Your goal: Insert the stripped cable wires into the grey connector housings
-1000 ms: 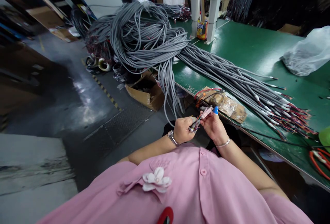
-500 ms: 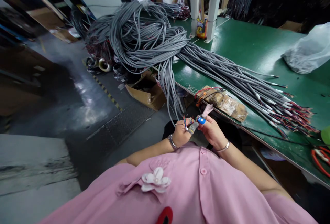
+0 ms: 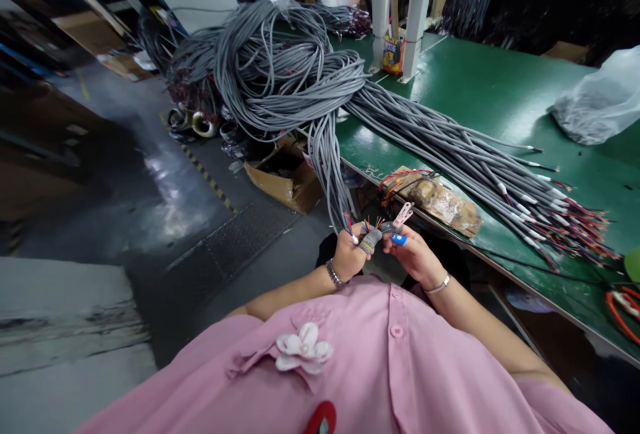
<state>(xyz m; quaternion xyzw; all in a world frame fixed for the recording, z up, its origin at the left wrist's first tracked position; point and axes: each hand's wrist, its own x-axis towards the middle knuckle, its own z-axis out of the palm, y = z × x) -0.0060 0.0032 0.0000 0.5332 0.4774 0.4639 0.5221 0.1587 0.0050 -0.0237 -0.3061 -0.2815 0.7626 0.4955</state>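
My left hand, raised before my chest, has its grip clenched on the gray cable end, coloured wires fanned upward; my right hand pinches those wires.

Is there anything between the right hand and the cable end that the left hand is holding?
Nothing visible. The left hand grips the grey cable end with its coloured wires fanned out, and the right hand, holding a small pink tool, is right beside it with no object between them.
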